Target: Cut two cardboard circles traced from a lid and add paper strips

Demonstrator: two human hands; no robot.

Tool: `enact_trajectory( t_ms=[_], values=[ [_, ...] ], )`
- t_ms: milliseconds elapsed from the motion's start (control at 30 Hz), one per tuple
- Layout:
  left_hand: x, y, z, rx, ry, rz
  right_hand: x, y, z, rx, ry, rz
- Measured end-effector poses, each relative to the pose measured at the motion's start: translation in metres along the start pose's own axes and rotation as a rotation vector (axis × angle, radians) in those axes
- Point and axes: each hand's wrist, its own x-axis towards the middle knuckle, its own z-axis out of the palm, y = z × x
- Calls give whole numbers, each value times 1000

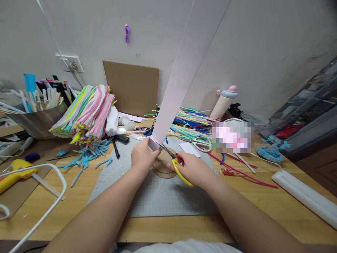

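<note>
A long pale strip of paper or card (179,70) rises steeply from my left hand (143,154), whose fingers are closed around its lower end. My right hand (193,168) grips a pair of scissors (181,173) with yellow handles and a red part near the pivot. Their dark blades point up and left and meet the strip's lower end beside my left fingers. Below both hands, a round brown cardboard piece (164,172) lies on the grey cutting mat (147,200), partly hidden by them.
Bundled coloured pipe cleaners (84,116) and a metal container (42,121) of sticks and markers stand left, near a yellow glue gun (18,172). Behind are a cardboard sheet (131,88) and loose pipe cleaners. A bottle (222,103), light-handled scissors (201,144) and white bar (302,196) are right.
</note>
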Motion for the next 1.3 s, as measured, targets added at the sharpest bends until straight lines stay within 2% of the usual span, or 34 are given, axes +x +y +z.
enact_trajectory(
  t_ms=[300, 900, 1300],
  values=[
    [-5, 7, -1, 31, -2, 39, 0, 2, -3, 15, 8, 9],
    [-5, 4, 2, 30, -26, 15, 4, 3, 3, 5, 48, -45],
    [-4, 9, 6, 96, -80, -29, 1, -4, 0, -152, 24, 67]
  ],
)
